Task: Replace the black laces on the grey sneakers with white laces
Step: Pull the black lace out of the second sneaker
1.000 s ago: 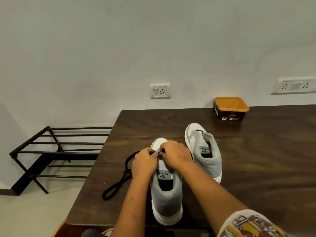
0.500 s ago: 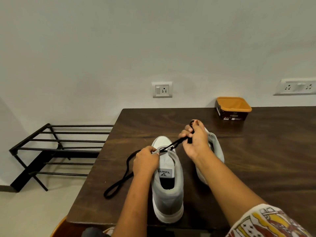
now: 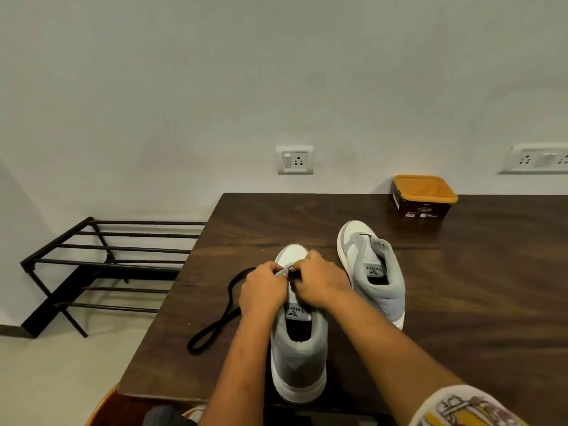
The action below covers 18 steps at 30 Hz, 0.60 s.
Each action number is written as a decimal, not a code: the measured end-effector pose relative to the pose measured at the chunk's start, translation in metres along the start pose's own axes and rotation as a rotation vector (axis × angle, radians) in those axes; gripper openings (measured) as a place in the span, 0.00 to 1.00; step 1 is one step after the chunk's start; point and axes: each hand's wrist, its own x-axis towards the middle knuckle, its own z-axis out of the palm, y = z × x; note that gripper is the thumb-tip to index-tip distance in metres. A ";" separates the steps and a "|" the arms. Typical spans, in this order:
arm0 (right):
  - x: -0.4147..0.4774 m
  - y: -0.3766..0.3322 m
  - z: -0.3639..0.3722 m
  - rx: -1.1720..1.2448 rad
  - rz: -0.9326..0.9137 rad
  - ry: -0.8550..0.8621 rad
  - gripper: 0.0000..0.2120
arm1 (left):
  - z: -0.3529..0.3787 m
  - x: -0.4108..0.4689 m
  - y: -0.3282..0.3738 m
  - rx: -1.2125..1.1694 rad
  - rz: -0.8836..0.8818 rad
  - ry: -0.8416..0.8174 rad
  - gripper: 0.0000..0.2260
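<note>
Two grey and white sneakers stand on the dark wooden table (image 3: 479, 290), heels toward me. The near sneaker (image 3: 299, 358) is under both my hands. My left hand (image 3: 262, 289) grips the left eyelet flap near the toe. My right hand (image 3: 322, 282) is curled against it and pinches a short bit of black lace at the eyelets. The rest of the black lace (image 3: 221, 315) trails off to the left in a loop on the table. The second sneaker (image 3: 373, 272) stands to the right with a little black lace showing at its toe. No white laces are in view.
An orange-rimmed dark tub (image 3: 423, 195) sits at the table's back edge by the wall. A black metal rack (image 3: 101, 265) stands on the floor left of the table. Wall sockets (image 3: 295, 159) are above the table.
My right hand, which had pulled the black lace up and to the right half a second ago, has come back down to the near sneaker's eyelets beside my left hand.
</note>
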 end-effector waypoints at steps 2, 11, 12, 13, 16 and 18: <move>0.004 0.000 0.005 0.117 0.049 0.100 0.09 | 0.001 0.000 0.000 -0.008 -0.006 0.005 0.08; 0.012 0.020 -0.035 1.850 0.336 0.435 0.13 | 0.002 0.002 -0.001 -0.005 -0.015 -0.004 0.10; 0.009 0.027 -0.041 1.926 0.331 0.400 0.12 | 0.002 0.002 0.000 -0.001 -0.014 -0.011 0.10; 0.006 0.032 -0.043 1.925 0.337 0.365 0.12 | 0.002 0.003 0.000 0.003 -0.012 -0.017 0.10; 0.000 0.043 -0.035 1.537 0.442 0.347 0.15 | 0.004 0.003 -0.001 0.002 -0.009 -0.025 0.09; 0.000 0.048 -0.027 0.960 0.379 0.331 0.14 | 0.005 0.002 0.000 -0.002 0.010 -0.020 0.10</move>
